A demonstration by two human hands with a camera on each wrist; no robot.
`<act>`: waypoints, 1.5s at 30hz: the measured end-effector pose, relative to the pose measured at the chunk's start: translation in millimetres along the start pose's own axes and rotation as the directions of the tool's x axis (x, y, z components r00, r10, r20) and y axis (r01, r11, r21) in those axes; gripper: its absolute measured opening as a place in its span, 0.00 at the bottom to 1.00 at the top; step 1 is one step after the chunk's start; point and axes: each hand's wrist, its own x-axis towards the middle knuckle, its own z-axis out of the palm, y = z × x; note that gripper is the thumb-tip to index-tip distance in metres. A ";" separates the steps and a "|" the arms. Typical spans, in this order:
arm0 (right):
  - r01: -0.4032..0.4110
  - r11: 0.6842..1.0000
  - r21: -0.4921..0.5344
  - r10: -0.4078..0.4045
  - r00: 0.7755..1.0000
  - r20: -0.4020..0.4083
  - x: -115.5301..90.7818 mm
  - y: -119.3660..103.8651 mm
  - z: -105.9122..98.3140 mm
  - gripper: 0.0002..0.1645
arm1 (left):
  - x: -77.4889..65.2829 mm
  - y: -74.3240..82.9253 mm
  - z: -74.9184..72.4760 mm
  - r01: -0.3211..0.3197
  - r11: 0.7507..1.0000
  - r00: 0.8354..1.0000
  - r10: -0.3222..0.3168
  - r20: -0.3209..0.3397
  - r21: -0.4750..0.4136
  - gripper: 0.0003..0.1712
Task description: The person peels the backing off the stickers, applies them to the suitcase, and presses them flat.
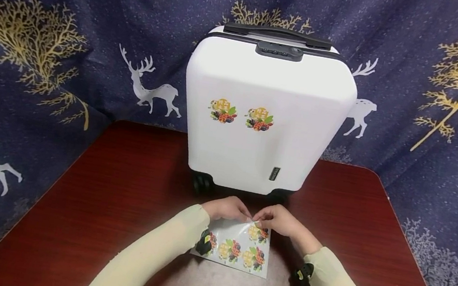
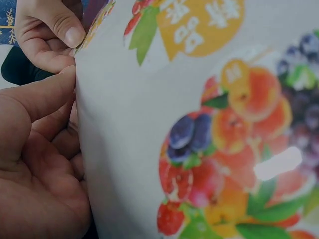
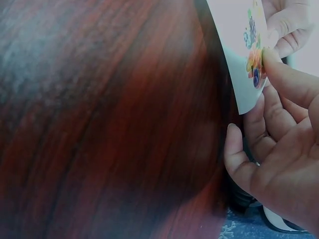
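A white sheet of fruit stickers (image 1: 231, 230) is held at its far edge between my two hands, over the table in front of the suitcase. My left hand (image 1: 228, 208) pinches that edge between thumb and fingers. Right beside it my right hand (image 1: 281, 220) pinches the same edge, near the upper right sticker (image 1: 258, 234). In the left wrist view the thumbtips of the two hands almost meet at the edge. The right wrist view has the sheet's corner (image 3: 241, 102) standing tilted up, with the right thumb on its printed face and fingers behind.
An upright white suitcase (image 1: 227, 152) stands behind the hands, with a black handle (image 1: 277, 34) on top. Two fruit stickers, left (image 1: 223, 111) and right (image 1: 259, 119), are on its front. The dark red table (image 1: 130, 188) meets a deer-patterned blue cloth (image 1: 102, 71).
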 end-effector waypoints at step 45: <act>0.027 0.995 -0.092 -0.026 1.000 0.008 -0.8 -10.2 0.8 0.10 | -2.6 1.3 0.4 0.021 0.999 1.000 -0.022 -0.021 -0.025 0.13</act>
